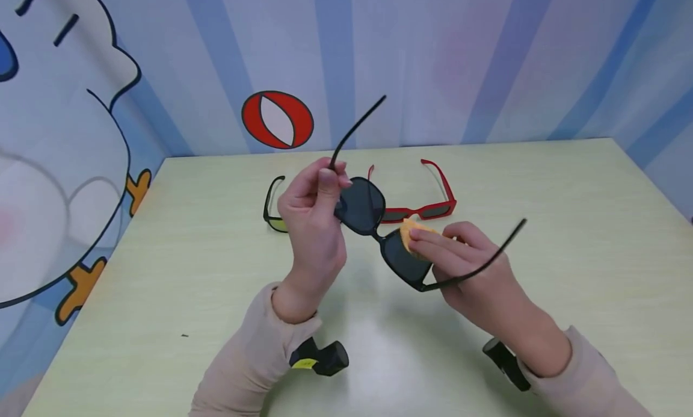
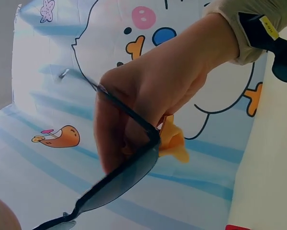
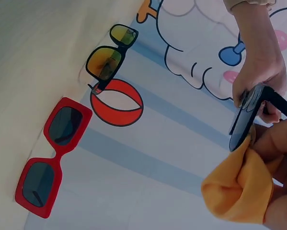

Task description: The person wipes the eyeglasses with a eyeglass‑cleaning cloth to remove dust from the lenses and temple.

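My left hand (image 1: 314, 224) holds black sunglasses (image 1: 360, 206) up above the table, pinching them at one end by the hinge, with both temples unfolded. My right hand (image 1: 476, 272) pinches a yellow-orange cloth (image 1: 407, 229) against the other lens, fingers on its face. One temple crosses in front of that hand. From the right wrist, the bunched cloth (image 3: 239, 187) hangs below the fingers by the lens edge. In the left wrist view, a corner of cloth (image 2: 173, 141) sticks out beside the frame, and the right hand (image 2: 153, 91) reaches behind the lens.
Red-framed sunglasses (image 1: 445, 208) stand on the table (image 1: 216, 266) behind the hands, temples unfolded. To their left are black-framed glasses with yellowish lenses (image 1: 278, 225), partly hidden by my left hand. A cartoon-printed wall (image 1: 411, 62) rises behind the table.
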A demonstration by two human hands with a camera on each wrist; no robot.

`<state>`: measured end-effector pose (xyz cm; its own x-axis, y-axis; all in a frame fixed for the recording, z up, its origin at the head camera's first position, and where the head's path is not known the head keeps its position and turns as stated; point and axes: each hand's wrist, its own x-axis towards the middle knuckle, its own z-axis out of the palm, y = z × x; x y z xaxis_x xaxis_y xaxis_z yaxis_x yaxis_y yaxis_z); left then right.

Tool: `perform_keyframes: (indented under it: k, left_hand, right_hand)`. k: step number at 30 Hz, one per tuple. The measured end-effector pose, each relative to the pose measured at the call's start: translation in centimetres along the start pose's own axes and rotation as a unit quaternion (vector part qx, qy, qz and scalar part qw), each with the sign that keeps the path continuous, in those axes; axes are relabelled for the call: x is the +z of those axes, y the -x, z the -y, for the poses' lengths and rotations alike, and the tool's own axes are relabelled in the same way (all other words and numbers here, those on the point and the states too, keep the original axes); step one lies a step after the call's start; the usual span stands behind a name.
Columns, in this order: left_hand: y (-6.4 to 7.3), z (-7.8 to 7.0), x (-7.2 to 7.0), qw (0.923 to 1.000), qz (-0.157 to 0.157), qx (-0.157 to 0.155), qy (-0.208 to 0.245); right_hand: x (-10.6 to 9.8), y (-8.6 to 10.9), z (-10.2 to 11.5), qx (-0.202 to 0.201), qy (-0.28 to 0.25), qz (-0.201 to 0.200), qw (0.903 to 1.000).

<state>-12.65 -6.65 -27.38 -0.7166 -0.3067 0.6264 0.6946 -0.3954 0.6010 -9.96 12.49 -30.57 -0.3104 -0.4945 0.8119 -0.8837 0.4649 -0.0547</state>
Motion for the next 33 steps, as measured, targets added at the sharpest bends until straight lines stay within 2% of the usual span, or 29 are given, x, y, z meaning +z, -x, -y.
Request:
perform_keyframes:
  k: [3, 5, 7, 10, 11, 13, 15, 17, 21, 23, 26, 29, 33]
  left_hand:
    - [-0.4, -0.1, -0.2, 0.9997, -0.02, 0.013, -0.009]
    - [-0.7, -0.2, -0.3, 0.9989, -0.041, 0.017, -0.015]
    - [-0.8, -0.4, -0.4, 0.9977, -0.063, 0.015, -0.019]
    - [-0.8, -0.5, -0.3, 0.9963, -0.083, 0.007, -0.021]
    - [-0.7, -0.6, -0.2, 0.9961, -0.085, 0.005, -0.022]
    - [-0.5, -0.5, 0.0, 0.9964, -0.081, 0.004, -0.024]
    - [-0.2, -0.5, 0.2, 0.9972, -0.071, 0.003, -0.024]
    - [0.1, -0.3, 0.3, 0.9983, -0.053, -0.005, -0.023]
    - [0.5, 0.1, 0.4, 0.999, -0.036, -0.016, -0.022]
    - [0.4, 0.2, 0.4, 0.9988, -0.04, -0.015, -0.025]
    - [0.1, 0.3, 0.3, 0.9981, -0.053, -0.015, -0.03]
    - [-0.1, 0.4, 0.2, 0.9965, -0.071, -0.021, -0.038]
    - [-0.5, 0.3, 0.0, 0.9935, -0.103, -0.013, -0.045]
  right_hand:
    - [-0.3, -0.1, -0.3, -0.015, -0.042, -0.002, 0.999]
    - [-0.5, -0.1, -0.5, -0.034, -0.094, 0.012, 0.9949]
    - [-0.6, -0.1, -0.7, -0.06, -0.15, 0.028, 0.9865]
    - [-0.6, -0.2, -0.8, -0.091, -0.226, 0.064, 0.9677]
    - [-0.5, -0.2, -0.8, -0.101, -0.244, 0.077, 0.9614]
    - [-0.3, -0.2, -0.6, -0.106, -0.255, 0.105, 0.9555]
    - [-0.2, -0.2, -0.4, -0.101, -0.23, 0.116, 0.9609]
    - [0.0, -0.1, -0.3, -0.08, -0.185, 0.118, 0.9723]
    - [0.3, 0.2, -0.3, -0.023, -0.081, 0.069, 0.9941]
    - [0.4, 0.2, -0.3, 0.009, -0.046, 0.038, 0.9982]
    - [0.4, 0.1, -0.3, 0.034, -0.004, 0.001, 0.9994]
    - [0.0, 0.1, -0.4, 0.05, -0.009, 0.002, 0.9987]
    - [-0.8, 0.1, -0.8, 0.06, -0.083, 0.048, 0.9936]
